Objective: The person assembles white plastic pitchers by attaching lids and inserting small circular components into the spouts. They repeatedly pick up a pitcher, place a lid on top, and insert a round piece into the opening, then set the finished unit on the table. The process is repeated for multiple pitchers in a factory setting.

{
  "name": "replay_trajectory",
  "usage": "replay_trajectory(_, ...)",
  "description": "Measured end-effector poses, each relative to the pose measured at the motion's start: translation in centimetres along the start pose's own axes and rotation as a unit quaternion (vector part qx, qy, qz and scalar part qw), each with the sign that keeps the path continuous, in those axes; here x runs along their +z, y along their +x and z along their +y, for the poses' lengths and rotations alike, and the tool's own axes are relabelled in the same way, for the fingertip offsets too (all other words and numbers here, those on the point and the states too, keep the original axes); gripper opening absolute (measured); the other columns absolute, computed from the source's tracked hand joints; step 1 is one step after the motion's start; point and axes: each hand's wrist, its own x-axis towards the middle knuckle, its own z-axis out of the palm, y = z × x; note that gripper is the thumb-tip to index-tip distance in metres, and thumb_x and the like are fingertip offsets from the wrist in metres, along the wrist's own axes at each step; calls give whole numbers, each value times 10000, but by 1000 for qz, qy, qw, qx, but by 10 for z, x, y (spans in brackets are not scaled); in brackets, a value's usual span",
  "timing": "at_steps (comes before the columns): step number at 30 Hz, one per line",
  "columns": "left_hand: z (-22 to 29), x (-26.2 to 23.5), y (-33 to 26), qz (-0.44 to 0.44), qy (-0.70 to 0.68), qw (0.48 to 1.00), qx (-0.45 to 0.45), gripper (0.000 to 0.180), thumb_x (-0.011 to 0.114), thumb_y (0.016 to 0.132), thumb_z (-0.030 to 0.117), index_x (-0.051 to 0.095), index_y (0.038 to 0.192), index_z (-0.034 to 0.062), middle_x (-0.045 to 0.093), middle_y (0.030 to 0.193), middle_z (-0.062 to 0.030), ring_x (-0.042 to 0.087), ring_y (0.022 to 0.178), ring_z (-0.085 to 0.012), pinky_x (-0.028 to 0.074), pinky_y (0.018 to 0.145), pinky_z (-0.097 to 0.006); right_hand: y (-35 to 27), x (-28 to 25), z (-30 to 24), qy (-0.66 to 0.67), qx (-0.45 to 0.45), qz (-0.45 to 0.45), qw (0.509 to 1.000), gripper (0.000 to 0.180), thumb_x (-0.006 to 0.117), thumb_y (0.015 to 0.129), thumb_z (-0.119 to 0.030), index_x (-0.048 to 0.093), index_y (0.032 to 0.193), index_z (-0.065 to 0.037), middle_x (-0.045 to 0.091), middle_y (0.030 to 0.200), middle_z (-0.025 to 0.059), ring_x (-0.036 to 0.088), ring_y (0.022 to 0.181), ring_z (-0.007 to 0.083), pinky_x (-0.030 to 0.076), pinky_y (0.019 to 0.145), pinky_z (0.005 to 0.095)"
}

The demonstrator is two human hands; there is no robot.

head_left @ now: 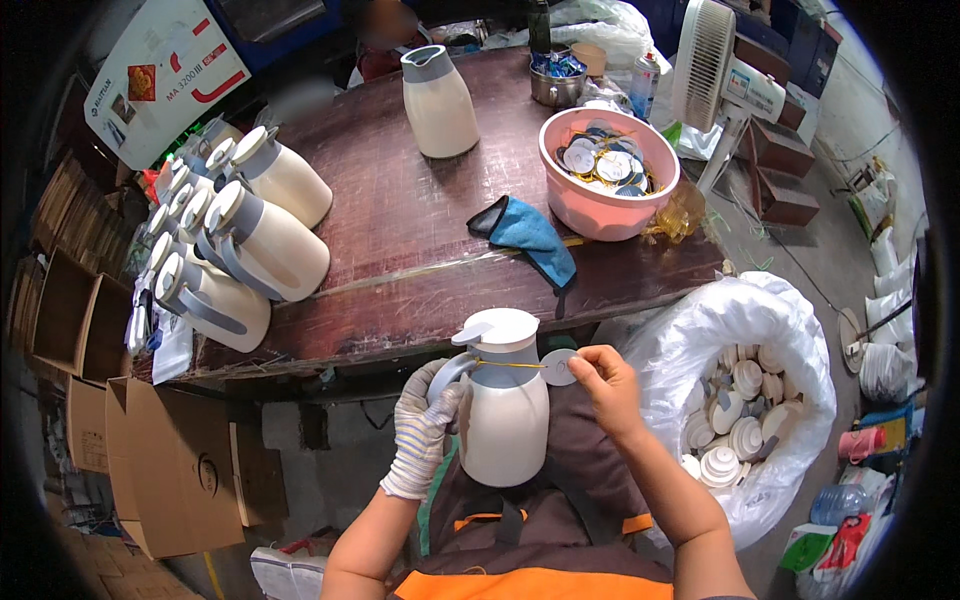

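A cream jug with a grey collar and white lid stands upright over my lap. My left hand, in a striped knit glove, is wrapped round its grey handle. My bare right hand pinches a round grey-white tag just right of the jug's neck. From the tag a yellow elastic cord stretches across the collar toward the handle. How the cord runs behind the neck is hidden.
Several lidded jugs crowd the table's left end; a lidless jug stands farther back. A pink basin holds tags, near a blue cloth. At right, a plastic-lined container holds lids. Cardboard boxes are at left.
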Motion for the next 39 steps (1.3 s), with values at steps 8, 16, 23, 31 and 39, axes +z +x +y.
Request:
replay_trajectory(8,19,-1,9,-35,182,980,67,422,729,802,110,557,1169,-7,620,1022,-69,591,904,-130,505,798,-278,-28,30,13,-12,-48,-203,978,263,677,886,-272,662,966,-21,329,1485,232,374,1354,320,282,1103,397)
replay_trajectory(16,18,-20,8,-29,149,984,88,479,810,758,212,579,1129,16,625,1006,-47,593,902,-120,503,803,-263,-40,11,14,56,10,-249,967,242,667,900,-251,637,879,-12,382,1463,184,395,1332,257,309,1067,366)
replay_trajectory(23,12,-31,5,-21,148,986,72,480,813,723,212,586,1091,3,629,971,-51,590,885,-126,505,793,-287,-38,6,28,26,5,-282,959,242,671,897,-240,631,864,-4,392,1453,189,398,1329,263,305,1074,352)
replay_trajectory(31,24,-21,-9,-40,168,984,49,397,796,742,174,623,1059,10,659,967,-48,597,890,-109,504,804,-275,-45,-10,26,109,58,-320,939,182,653,901,-176,647,861,2,410,1433,150,405,1313,243,322,1063,366)
replay_trajectory(39,25,-23,-9,-70,150,985,48,432,803,736,142,605,1099,17,658,982,-60,608,900,-124,510,822,-283,-60,1,40,34,23,-251,967,203,685,884,-218,661,882,-17,418,1347,110,451,1194,190,390,988,326)
